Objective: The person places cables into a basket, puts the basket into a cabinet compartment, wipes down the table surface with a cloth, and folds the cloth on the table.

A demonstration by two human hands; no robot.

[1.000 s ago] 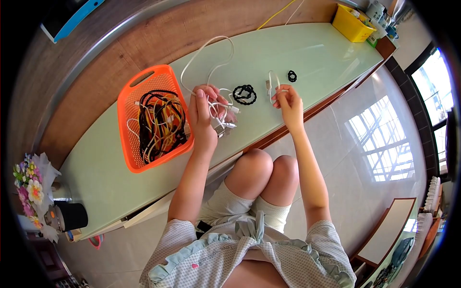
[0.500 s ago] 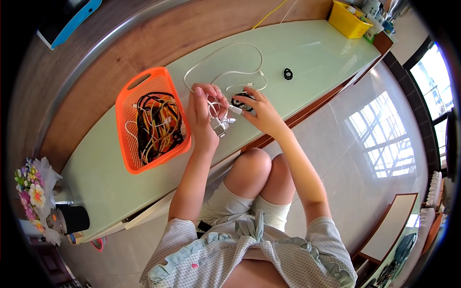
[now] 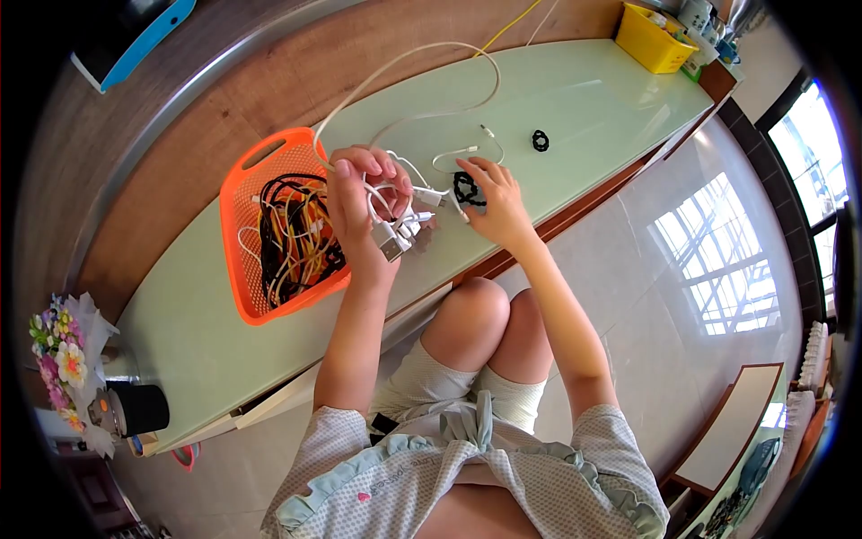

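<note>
A bundle of white USB cables (image 3: 402, 226) with metal plugs is gripped in my left hand (image 3: 361, 193), which is closed round it above the table beside the basket. One long white cable arcs from it over the table. My right hand (image 3: 499, 205) has its thumb and forefinger spread apart, just right of the bundle. A white cable end (image 3: 463, 216) lies at my right thumb; whether it touches is unclear. Between the thumb and forefinger a black beaded-looking coil (image 3: 465, 189) shows on the table. The orange basket (image 3: 235, 235), to the left, holds tangled black, yellow and white cables (image 3: 292, 238).
Another small black coil (image 3: 540, 141) lies farther right on the pale green tabletop (image 3: 575, 99). A yellow bin (image 3: 651, 40) stands at the far right end. Flowers (image 3: 67, 364) and a black round container (image 3: 139, 409) are at the near left. My knees are below the table edge.
My left hand has shifted slightly left with the cable bundle, and the long cable's loop has risen toward the wall. My right hand has come away from the white plug it was touching.
</note>
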